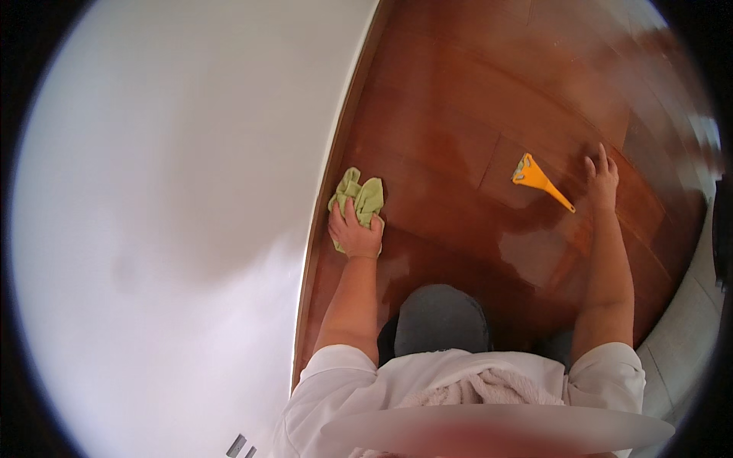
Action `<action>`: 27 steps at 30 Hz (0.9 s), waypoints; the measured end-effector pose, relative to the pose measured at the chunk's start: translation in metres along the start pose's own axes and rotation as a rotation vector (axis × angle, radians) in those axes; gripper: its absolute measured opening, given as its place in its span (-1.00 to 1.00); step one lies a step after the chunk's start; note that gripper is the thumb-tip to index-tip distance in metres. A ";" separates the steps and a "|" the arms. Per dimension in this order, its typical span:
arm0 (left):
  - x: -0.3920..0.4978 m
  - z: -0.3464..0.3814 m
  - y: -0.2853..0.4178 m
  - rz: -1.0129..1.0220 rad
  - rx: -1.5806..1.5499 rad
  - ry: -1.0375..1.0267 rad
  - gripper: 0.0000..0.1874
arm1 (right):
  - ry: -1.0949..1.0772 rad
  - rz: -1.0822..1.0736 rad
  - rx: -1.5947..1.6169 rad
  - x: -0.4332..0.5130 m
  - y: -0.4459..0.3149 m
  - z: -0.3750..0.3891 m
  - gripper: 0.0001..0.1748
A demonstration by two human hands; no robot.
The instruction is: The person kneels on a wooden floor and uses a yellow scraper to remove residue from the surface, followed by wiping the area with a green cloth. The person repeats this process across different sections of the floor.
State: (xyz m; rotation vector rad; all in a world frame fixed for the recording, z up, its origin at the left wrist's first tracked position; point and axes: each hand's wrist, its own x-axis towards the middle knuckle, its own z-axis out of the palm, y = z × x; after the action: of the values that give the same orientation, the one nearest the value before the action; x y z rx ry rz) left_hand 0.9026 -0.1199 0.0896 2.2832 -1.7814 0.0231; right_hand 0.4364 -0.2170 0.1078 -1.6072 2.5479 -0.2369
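My left hand [353,232] is closed on a crumpled light green cloth [368,197], pressed on the reddish-brown wood floor [435,189] beside the baseboard. On the right, my right hand [603,177] has its fingers spread and holds nothing; whether it touches the floor cannot be told. Between the hands, nearer the right one, a yellow plastic scraper [541,178] lies on the floor, its wide head pointing up and left and its narrow handle end towards my right hand.
A white wall [172,172] with a brown wooden baseboard [329,166] runs along the left. My bent knee in dark grey cloth [441,320] is at the bottom middle. Pale tiles [681,309] border the wood floor on the right. A dark object [722,235] stands at the right edge.
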 end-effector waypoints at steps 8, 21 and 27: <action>0.083 -0.002 0.088 -0.292 0.125 -0.051 -0.34 | -0.087 -0.032 -0.337 0.016 0.023 0.012 -0.40; 0.226 0.039 0.355 -0.264 -1.013 -0.322 -0.62 | -0.112 -0.055 -0.333 0.022 0.016 0.003 -0.39; 0.214 -0.033 0.328 -0.491 -2.082 -0.162 -0.77 | -0.129 -0.050 -0.315 0.021 0.012 -0.003 -0.38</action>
State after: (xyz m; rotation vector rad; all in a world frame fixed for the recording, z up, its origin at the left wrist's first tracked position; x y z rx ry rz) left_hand 0.6477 -0.3911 0.2156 0.8798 -0.3341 -1.3283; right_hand 0.4161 -0.2310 0.1082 -1.7243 2.5451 0.2696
